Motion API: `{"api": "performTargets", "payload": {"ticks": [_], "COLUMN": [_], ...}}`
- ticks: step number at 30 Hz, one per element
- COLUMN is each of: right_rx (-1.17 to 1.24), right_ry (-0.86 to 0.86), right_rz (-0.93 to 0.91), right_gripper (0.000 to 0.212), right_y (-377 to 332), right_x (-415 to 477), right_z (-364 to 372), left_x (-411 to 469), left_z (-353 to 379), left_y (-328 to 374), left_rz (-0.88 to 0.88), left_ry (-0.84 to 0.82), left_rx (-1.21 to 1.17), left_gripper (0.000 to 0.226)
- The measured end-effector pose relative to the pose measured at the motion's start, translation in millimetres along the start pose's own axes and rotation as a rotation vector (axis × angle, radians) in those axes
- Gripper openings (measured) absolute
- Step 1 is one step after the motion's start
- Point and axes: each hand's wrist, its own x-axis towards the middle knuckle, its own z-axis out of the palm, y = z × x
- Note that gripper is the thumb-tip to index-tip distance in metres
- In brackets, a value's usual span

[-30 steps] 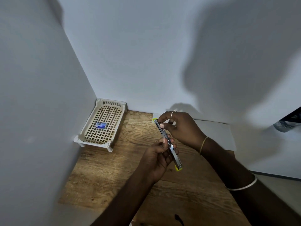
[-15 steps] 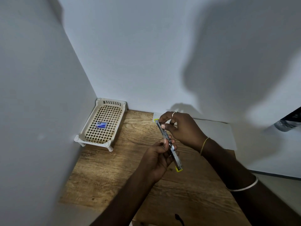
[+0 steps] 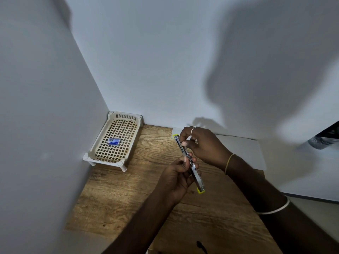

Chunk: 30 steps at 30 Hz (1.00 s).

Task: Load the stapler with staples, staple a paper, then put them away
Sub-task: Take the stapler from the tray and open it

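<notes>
Barely anything has shifted over the last second: the stapler (image 3: 189,163), opened out flat, is held above the table (image 3: 128,195), gripped mid-body by the left hand (image 3: 177,177) and pinched at its far end by the right hand (image 3: 200,145). Loading is judged ongoing; the staple box (image 3: 114,141) lies in the tray (image 3: 102,158), the paper (image 3: 244,153) beyond.
</notes>
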Motion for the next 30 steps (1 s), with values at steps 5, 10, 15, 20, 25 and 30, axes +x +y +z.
{"api": "performTargets", "payload": {"ticks": [5, 10, 15, 20, 25, 30], "right_rx": [0.101, 0.126, 0.189, 0.250, 0.273, 0.167], "right_ry": [-0.058, -0.043, -0.031, -0.027, -0.012, 0.114], "right_rz": [0.000, -0.002, 0.040, 0.059, 0.055, -0.031], "right_gripper": [0.022, 0.021, 0.017, 0.015, 0.022, 0.033], "right_y": [3.5, 6.9, 13.1, 15.5, 16.6, 13.1], "right_x": [-3.4, -6.9, -17.3, -25.4, -31.2, -38.5], "right_z": [4.5, 7.5, 12.0, 11.6, 10.5, 12.4], "left_x": [1.8, 2.3, 3.0, 4.3, 3.1, 7.9], "left_z": [2.8, 2.9, 3.9, 5.4, 7.9, 5.1], "left_y": [3.4, 1.1, -5.5, -12.8, -13.6, -7.6], "left_rz": [0.009, -0.010, -0.040, -0.051, -0.083, -0.047], "left_ry": [0.059, 0.081, 0.106, 0.129, 0.159, 0.167], "left_rx": [0.007, 0.018, 0.022, 0.000, -0.023, -0.041], "left_gripper": [0.012, 0.012, 0.015, 0.047, 0.035, 0.047]}}
